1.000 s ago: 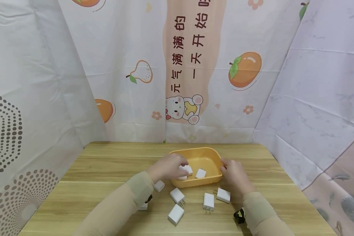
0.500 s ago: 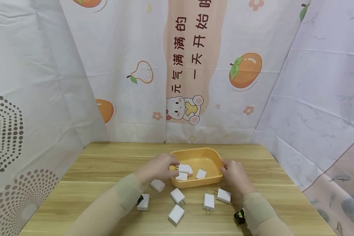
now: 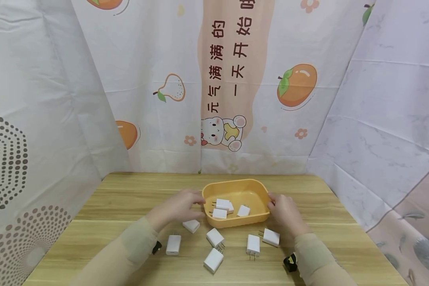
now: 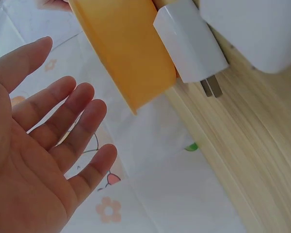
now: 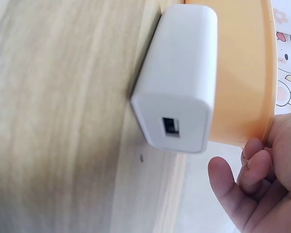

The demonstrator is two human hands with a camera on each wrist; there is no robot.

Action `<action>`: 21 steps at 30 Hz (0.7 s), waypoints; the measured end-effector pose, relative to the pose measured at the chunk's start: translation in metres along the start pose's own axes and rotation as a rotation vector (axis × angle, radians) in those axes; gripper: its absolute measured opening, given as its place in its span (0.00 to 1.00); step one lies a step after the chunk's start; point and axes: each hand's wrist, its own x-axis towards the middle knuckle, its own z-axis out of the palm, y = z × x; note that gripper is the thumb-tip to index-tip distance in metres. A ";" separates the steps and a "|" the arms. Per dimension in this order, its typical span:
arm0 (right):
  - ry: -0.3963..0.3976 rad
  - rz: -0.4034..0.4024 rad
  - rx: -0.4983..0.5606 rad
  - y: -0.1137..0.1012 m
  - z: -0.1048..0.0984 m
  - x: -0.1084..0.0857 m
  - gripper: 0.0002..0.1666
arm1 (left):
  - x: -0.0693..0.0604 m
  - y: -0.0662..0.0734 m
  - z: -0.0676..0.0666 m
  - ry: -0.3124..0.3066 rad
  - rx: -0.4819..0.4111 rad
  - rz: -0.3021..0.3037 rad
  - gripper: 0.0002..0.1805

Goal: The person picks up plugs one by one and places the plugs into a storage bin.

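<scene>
Chargers [image 3: 219, 214] sit in the yellow tray [image 3: 241, 220], whose right rim the right hand [image 3: 286, 210] pinches; the left hand [image 3: 178, 207], fingers [image 4: 93, 112] spread and empty, has just drawn past the left rim, freed, I judge; loose chargers [image 3: 213, 260] crowd the near side, bare bench [image 3: 103, 214] lies leftward

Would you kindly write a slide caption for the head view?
Right hand holding a yellow tray of white chargers, left hand open beside it, more in front.

Bright, diffuse light overhead view-wide; soft sheen inside the yellow tray [image 3: 254, 201]; and the tabletop [image 5: 53, 121] looks blurry from the right wrist!
</scene>
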 end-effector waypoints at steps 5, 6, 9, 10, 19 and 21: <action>0.001 0.006 0.007 0.000 0.001 0.000 0.22 | -0.011 -0.006 0.000 0.000 -0.036 -0.002 0.19; 0.001 0.007 0.007 0.000 0.001 0.000 0.22 | -0.013 -0.007 0.000 -0.002 -0.042 -0.004 0.19; 0.001 0.009 0.006 0.000 0.001 -0.001 0.23 | -0.020 -0.010 0.000 -0.010 -0.039 -0.011 0.21; 0.003 0.008 0.005 0.000 0.001 -0.001 0.23 | -0.022 -0.010 0.000 -0.011 -0.031 -0.017 0.22; 0.003 0.007 0.001 -0.001 0.001 0.000 0.23 | -0.045 -0.017 -0.002 0.011 -0.019 -0.056 0.22; 0.005 0.007 0.001 0.000 0.001 0.000 0.23 | -0.050 -0.020 -0.003 0.020 -0.018 -0.061 0.22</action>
